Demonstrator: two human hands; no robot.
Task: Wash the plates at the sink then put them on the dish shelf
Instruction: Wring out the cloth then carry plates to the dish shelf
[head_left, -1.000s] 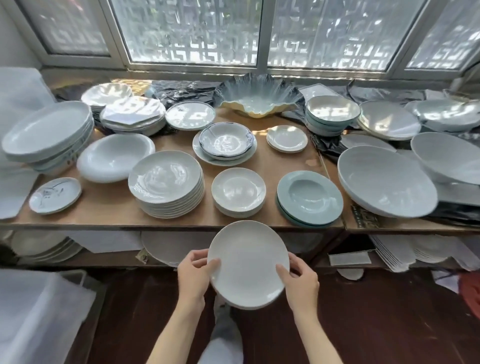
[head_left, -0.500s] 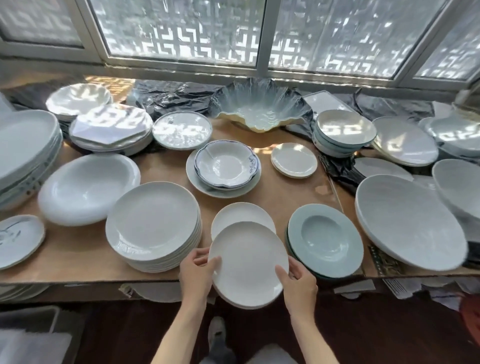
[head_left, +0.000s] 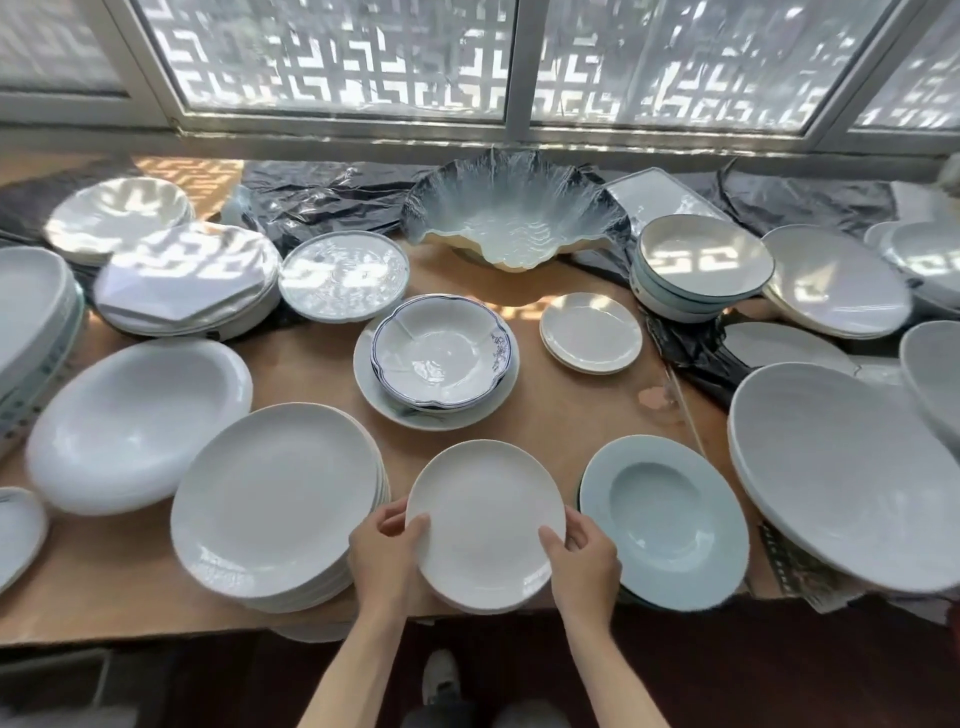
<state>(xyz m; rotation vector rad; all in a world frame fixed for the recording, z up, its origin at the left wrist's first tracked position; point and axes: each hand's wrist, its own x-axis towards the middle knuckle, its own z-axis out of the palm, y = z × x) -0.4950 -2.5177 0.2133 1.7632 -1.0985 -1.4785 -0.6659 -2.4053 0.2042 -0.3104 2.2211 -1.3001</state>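
At the front edge of the wooden shelf (head_left: 566, 431), under the latticed window (head_left: 358, 57), every place below taken from the white plate held there
Plate: the round white plate (head_left: 485, 525) sits low over the shelf's front edge, tilted a little toward the person; whether its underside touches the small stack beneath it cannot be told, since the plate hides that stack almost wholly
Left hand: the left hand (head_left: 384, 556) grips the plate's left rim, thumb laid on the upper face, fingers curled under
Right hand: the right hand (head_left: 584, 566) grips the right rim the same way, thumb on top, fingers wrapped beneath
Left of the plate: a tall stack of larger white plates (head_left: 275, 499), just beside the left knuckles; beyond that stack, a deep white oval dish (head_left: 140, 421)
Right of the plate: a pale blue wide-rimmed soup plate (head_left: 665, 519), just beside the right hand; further right, a big grey-white platter (head_left: 841, 473)
Behind the plate: a blue-edged scalloped bowl (head_left: 441, 358) resting on a flat plate; further back a ruffled shell-shaped bowl (head_left: 514, 218)
Step in hand: judged as the putting-away stage; no sink is in view, and the plate looks clean and dry
Next move: lower the plate level and centred on its stack, then slide the fingers out from beneath without knocking either neighbour; the gaps on both sides are tight
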